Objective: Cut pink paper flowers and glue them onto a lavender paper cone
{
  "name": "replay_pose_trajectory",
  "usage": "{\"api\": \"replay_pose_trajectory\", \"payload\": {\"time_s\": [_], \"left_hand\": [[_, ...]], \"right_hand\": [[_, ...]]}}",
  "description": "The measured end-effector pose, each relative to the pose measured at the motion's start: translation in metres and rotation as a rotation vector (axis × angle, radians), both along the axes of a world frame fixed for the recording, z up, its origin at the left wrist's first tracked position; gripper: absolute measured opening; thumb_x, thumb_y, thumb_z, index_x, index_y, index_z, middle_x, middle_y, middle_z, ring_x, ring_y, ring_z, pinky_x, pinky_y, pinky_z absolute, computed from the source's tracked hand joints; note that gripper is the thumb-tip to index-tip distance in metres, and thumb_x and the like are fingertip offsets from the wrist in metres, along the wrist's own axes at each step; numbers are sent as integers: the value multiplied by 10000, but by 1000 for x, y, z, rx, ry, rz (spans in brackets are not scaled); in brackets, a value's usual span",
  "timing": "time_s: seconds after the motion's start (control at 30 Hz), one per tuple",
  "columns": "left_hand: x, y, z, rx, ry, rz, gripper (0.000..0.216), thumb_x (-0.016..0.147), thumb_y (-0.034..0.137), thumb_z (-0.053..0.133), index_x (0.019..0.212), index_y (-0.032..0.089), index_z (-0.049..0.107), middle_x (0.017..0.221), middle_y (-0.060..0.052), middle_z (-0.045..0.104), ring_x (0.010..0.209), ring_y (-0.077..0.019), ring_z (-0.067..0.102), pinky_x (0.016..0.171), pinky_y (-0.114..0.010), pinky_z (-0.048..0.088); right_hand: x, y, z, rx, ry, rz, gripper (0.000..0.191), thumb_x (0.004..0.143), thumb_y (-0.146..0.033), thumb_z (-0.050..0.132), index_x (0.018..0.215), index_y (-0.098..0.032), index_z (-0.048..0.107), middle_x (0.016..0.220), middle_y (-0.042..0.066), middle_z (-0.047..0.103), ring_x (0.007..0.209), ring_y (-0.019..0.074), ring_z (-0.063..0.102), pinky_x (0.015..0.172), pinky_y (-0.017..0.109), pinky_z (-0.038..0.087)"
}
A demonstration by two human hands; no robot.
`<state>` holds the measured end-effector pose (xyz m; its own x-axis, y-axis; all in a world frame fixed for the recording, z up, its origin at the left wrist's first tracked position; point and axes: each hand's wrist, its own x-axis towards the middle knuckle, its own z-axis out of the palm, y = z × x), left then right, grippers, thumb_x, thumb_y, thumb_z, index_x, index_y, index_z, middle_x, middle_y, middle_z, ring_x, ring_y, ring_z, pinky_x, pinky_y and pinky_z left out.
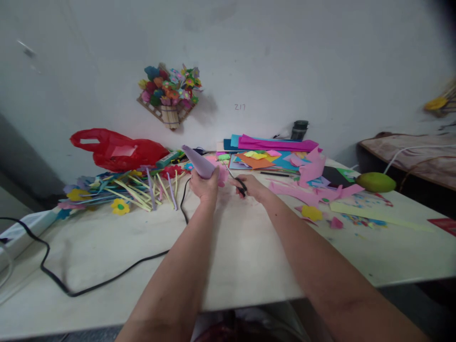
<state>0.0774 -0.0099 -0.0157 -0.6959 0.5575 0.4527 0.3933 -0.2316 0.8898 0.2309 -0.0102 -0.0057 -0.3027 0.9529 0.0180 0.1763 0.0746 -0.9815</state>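
Observation:
My left hand (204,186) is closed around a folded lilac sheet of paper (198,160), with a bit of pink paper (223,175) sticking out beside it. My right hand (249,186) grips black-handled scissors (235,178) whose blades point up and left toward the paper. Both hands are held just above the white table (228,256), near its far middle.
Several paper flowers on yellow stems (124,192) lie at the left by a red plastic bag (116,149). A black cable (107,280) snakes across the table. Coloured paper sheets (274,152), pink scraps (313,187) and a green mango (375,182) lie at the right. A flower bouquet (170,92) hangs on the wall.

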Motion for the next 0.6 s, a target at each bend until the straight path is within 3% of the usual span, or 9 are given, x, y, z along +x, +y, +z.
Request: {"api": "replay_pose_trajectory", "payload": {"time_s": [0.6], "left_hand": [[-1, -1, 1, 39, 8, -5, 583, 553, 553, 754, 1000, 225, 574, 997, -79, 691, 935, -279, 663, 828, -379, 496]], "right_hand": [[-1, -3, 2, 9, 49, 6, 336, 751, -416, 758, 678, -154, 561, 448, -31, 550, 343, 70, 471, 337, 178, 381]]}}
